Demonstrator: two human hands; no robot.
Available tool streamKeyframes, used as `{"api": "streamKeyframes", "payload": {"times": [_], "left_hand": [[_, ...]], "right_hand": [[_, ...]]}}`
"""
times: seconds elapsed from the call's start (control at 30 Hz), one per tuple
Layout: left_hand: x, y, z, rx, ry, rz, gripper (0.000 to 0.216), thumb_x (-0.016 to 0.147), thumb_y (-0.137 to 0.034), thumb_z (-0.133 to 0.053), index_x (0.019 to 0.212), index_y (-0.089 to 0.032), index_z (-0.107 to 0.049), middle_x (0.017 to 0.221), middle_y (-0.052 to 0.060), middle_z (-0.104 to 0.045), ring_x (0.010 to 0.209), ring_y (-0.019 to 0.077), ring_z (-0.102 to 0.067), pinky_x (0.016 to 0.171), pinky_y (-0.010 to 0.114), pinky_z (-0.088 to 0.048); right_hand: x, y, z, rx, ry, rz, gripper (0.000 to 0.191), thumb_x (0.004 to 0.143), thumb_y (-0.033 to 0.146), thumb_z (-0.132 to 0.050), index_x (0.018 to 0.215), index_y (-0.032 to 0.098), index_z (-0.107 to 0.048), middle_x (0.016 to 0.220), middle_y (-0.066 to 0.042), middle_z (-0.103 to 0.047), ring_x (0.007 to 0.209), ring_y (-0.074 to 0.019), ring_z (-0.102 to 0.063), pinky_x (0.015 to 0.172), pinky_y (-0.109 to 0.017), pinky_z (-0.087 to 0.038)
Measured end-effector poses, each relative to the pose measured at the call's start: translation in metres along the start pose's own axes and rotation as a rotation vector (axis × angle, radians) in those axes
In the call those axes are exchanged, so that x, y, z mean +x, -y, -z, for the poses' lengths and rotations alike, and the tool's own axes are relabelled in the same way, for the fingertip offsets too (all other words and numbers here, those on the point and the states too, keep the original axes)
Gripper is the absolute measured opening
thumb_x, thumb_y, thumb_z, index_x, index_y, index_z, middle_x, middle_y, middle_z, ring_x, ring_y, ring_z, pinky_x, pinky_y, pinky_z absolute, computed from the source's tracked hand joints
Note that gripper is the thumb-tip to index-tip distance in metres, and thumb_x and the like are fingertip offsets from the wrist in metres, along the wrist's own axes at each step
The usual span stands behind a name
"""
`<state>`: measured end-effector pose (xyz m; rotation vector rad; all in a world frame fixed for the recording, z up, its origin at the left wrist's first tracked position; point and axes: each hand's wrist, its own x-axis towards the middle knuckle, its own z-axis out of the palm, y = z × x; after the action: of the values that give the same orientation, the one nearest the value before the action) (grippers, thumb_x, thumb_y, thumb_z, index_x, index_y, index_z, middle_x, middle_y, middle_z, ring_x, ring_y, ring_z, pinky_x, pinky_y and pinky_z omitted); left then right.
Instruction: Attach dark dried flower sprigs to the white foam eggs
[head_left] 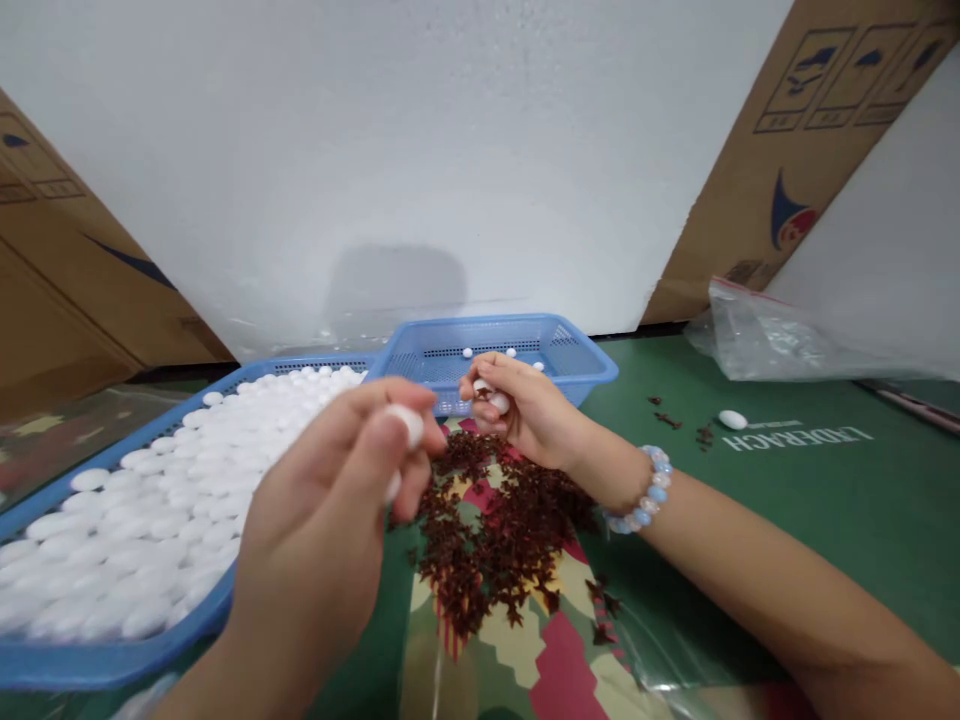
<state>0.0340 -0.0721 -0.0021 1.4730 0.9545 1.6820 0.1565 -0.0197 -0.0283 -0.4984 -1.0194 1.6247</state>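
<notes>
My left hand (330,510) is raised close to the camera and pinches a white oval piece (407,422) between thumb and fingers, above the edge of a blue tray (112,660) heaped with several white oval pieces (150,500). My right hand (517,405), with a bead bracelet (645,490) on its wrist, holds a white piece (498,401) at the near rim of a smaller blue basket (577,360). That basket holds a few white pieces (468,352). A pile of small dark red parts (495,530) lies between my hands.
A lone white piece (733,419) lies on the green mat (825,500) to the right. A clear plastic bag (765,335) sits at the back right. Cardboard boxes (810,150) lean against a white foam board (450,150) behind the trays.
</notes>
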Motion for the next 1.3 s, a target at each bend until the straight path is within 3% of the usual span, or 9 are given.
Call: {"api": "streamKeyframes", "payload": {"times": [0.1, 0.2, 0.33, 0.43, 0.57, 0.67, 0.77, 1.13, 1.3], "left_hand": [[0.022, -0.007, -0.023, -0.110, -0.115, 0.000, 0.028, 0.071, -0.018, -0.031, 0.045, -0.016, -0.040, 0.043, -0.005, -0.039, 0.031, 0.0023, -0.033, 0.027, 0.014, -0.025], [0.042, -0.002, -0.040, -0.121, -0.240, 0.049, 0.025, 0.068, -0.018, -0.029, 0.044, -0.016, -0.034, 0.042, -0.005, -0.039, 0.027, 0.0013, -0.028, 0.027, 0.015, -0.021], [0.055, 0.024, -0.045, 0.007, -0.180, 0.055, 0.011, 0.060, -0.011, -0.032, 0.053, -0.016, -0.039, 0.044, -0.005, -0.041, 0.029, 0.0027, -0.029, 0.029, 0.016, -0.021], [0.060, 0.042, -0.040, 0.140, -0.077, 0.052, 0.011, 0.060, -0.016, -0.037, 0.056, -0.015, -0.047, 0.041, -0.006, -0.035, 0.033, 0.0050, -0.030, 0.032, 0.017, -0.021], [0.061, 0.046, -0.037, 0.278, 0.093, 0.006, 0.016, 0.057, -0.029, -0.049, 0.064, -0.016, -0.054, 0.039, -0.007, -0.031, 0.036, 0.0067, -0.029, 0.037, 0.019, -0.023], [0.055, 0.041, -0.041, 0.371, 0.141, -0.087, 0.015, 0.052, -0.022, -0.055, 0.067, -0.019, -0.056, 0.041, -0.007, -0.033, 0.040, 0.0070, -0.031, 0.044, 0.020, -0.027], [0.048, 0.040, -0.045, 0.448, 0.157, -0.149, 0.016, 0.052, -0.016, -0.054, 0.068, -0.019, -0.057, 0.040, -0.007, -0.033, 0.042, 0.0081, -0.034, 0.048, 0.020, -0.029], [0.050, 0.035, -0.045, 0.585, 0.148, -0.267, 0.026, 0.057, -0.019, -0.048, 0.082, -0.018, -0.054, 0.046, -0.004, -0.045, 0.045, 0.0107, -0.044, 0.048, 0.020, -0.035], [0.048, 0.040, -0.045, 0.560, 0.048, -0.284, 0.026, 0.061, -0.019, -0.044, 0.085, -0.015, -0.053, 0.057, -0.001, -0.056, 0.050, 0.0112, -0.049, 0.049, 0.020, -0.038]], "right_hand": [[0.001, 0.005, 0.000, 0.040, -0.060, 0.034, 0.012, 0.068, 0.015, -0.037, 0.056, 0.014, -0.039, 0.050, 0.005, -0.050, 0.032, 0.0012, -0.033, 0.029, -0.010, -0.018], [0.003, 0.007, 0.001, 0.067, -0.092, 0.038, 0.010, 0.067, 0.015, -0.039, 0.057, 0.014, -0.040, 0.053, 0.004, -0.051, 0.032, 0.0010, -0.034, 0.029, -0.010, -0.018], [0.008, 0.009, 0.005, 0.097, -0.150, 0.068, 0.009, 0.065, 0.010, -0.037, 0.058, 0.016, -0.038, 0.047, 0.006, -0.047, 0.032, -0.0007, -0.036, 0.030, -0.011, -0.020], [0.011, 0.014, 0.004, 0.109, -0.221, 0.144, 0.010, 0.065, 0.008, -0.034, 0.059, 0.016, -0.037, 0.044, 0.007, -0.045, 0.031, -0.0008, -0.035, 0.031, -0.012, -0.023], [0.012, 0.017, -0.002, 0.123, -0.314, 0.233, 0.011, 0.067, 0.010, -0.035, 0.058, 0.015, -0.038, 0.047, 0.007, -0.045, 0.034, -0.0004, -0.036, 0.034, -0.012, -0.026], [0.013, 0.014, -0.007, 0.138, -0.356, 0.251, 0.010, 0.067, 0.011, -0.038, 0.058, 0.015, -0.040, 0.046, 0.007, -0.043, 0.037, -0.0003, -0.037, 0.036, -0.011, -0.028], [0.014, 0.012, -0.009, 0.161, -0.357, 0.254, 0.010, 0.068, 0.013, -0.039, 0.059, 0.016, -0.040, 0.042, 0.007, -0.040, 0.039, -0.0019, -0.039, 0.038, -0.011, -0.030], [0.015, 0.011, -0.022, 0.171, -0.327, 0.236, 0.012, 0.069, 0.015, -0.038, 0.057, 0.018, -0.038, 0.044, 0.007, -0.038, 0.037, -0.0040, -0.036, 0.041, -0.017, -0.033], [0.022, 0.012, -0.030, 0.155, -0.367, 0.227, 0.013, 0.069, 0.014, -0.040, 0.056, 0.018, -0.038, 0.045, 0.007, -0.038, 0.037, -0.0030, -0.035, 0.040, -0.016, -0.031]]}}
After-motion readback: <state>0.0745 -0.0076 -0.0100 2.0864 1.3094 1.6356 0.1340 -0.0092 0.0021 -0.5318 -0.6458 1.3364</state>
